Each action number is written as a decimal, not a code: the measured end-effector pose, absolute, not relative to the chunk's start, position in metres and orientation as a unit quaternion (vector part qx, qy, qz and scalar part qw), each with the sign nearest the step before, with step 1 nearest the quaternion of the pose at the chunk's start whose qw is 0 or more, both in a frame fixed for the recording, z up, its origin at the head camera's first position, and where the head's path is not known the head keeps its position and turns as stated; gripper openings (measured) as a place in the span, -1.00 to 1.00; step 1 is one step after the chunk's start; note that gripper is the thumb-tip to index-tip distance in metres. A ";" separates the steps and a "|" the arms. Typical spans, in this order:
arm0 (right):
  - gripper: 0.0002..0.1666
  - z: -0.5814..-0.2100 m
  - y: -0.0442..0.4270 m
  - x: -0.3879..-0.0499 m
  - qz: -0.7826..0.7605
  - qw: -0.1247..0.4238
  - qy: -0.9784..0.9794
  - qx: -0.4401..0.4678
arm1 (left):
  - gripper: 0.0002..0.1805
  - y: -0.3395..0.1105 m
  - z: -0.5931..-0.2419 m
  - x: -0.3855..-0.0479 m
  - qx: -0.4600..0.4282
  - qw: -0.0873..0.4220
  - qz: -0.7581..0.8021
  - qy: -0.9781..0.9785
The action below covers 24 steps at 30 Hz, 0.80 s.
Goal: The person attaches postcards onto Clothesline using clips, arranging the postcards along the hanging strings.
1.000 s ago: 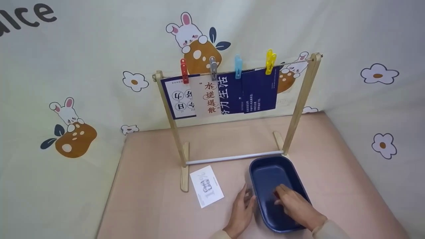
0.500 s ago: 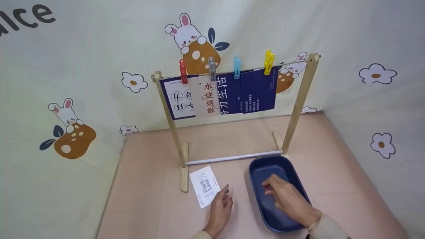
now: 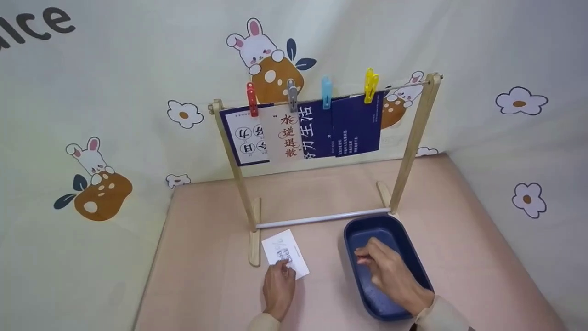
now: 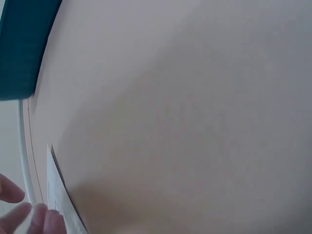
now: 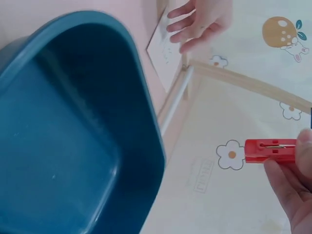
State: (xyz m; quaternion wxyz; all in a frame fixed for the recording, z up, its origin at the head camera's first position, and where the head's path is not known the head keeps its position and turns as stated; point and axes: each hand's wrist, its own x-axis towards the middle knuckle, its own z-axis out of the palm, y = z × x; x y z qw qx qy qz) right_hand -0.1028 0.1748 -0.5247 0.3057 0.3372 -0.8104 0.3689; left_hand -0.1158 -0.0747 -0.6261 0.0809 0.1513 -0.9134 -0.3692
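A white card printed with "Good Luck" lies on the pink cloth. My left hand is over its near edge, fingers loosely bent and thumb apart from them. The left wrist view catches only the fingertips beside the card, so any contact is unclear. Above a dark blue basin, my right hand pinches a red clothespin by one end between thumb and fingers. The clothespin's other end points away from the hand.
Behind stands a wooden rack with a white bottom bar. On its cord, several cards hang from red, grey, light blue and yellow clothespins. A patterned cloth backdrop surrounds the surface.
My left hand has moved left from the basin's side to the card. My right hand has risen out of the basin and shifted slightly left, fingertips pinched together.
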 end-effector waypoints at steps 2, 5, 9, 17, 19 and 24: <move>-0.94 -0.521 0.173 -0.102 0.409 0.291 -0.800 0.329 | -0.75 -0.079 -0.627 -0.120 0.169 0.073 -0.353 -0.917; -0.81 -0.517 0.170 -0.101 0.456 0.275 -0.785 0.316 | -0.62 -0.084 -0.628 -0.124 0.199 0.051 -0.334 -0.920; -0.71 -0.516 0.169 -0.100 0.465 0.291 -0.772 0.321 | -0.45 -0.086 -0.631 -0.127 0.217 0.036 -0.320 -0.921; -0.68 -0.518 0.167 -0.101 0.462 0.306 -0.761 0.339 | -0.16 -0.083 -0.635 -0.131 0.224 0.055 -0.311 -0.922; -0.67 -0.519 0.168 -0.101 0.462 0.305 -0.761 0.339 | -0.14 -0.082 -0.633 -0.133 0.236 0.042 -0.326 -0.914; -0.76 -0.524 0.168 -0.100 0.458 0.307 -0.758 0.349 | -0.19 -0.081 -0.627 -0.137 0.243 0.024 -0.351 -0.904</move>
